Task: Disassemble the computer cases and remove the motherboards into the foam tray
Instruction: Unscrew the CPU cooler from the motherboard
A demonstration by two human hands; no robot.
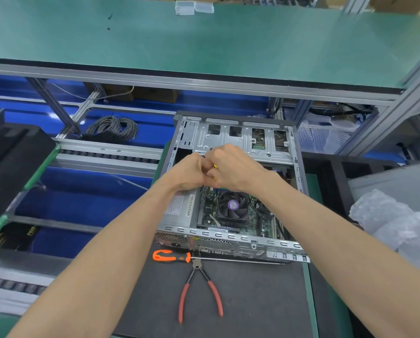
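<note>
The open computer case (231, 186) lies flat on a dark mat (253, 301) in the middle of the bench, its side panel off. Inside, the motherboard (257, 220) sits in the near half, with a black cooler fan (233, 206) on it and a silver power supply (182, 206) just to its left. The far half is taken up by a bare metal drive cage (243, 140).

Both hands meet over the centre of the case, touching each other. The left hand (189, 174) has its fingers curled tight, and the right hand (231, 167) is bunched the same way; between them a bit of yellow (215, 167) shows, pinched where the fingers come together. What that yellow thing is, I cannot tell.

Just in front of the case, on the mat, an orange-handled screwdriver (172, 256) lies with its long shaft pointing right, and red-handled cutting pliers (199, 286) lie with their handles spread toward the near edge.

A black foam tray (16, 162) sits at the far left, well apart from the case. A coil of grey cable (112, 129) rests on the blue surface behind, and crumpled clear plastic (394, 223) lies at the right.
</note>
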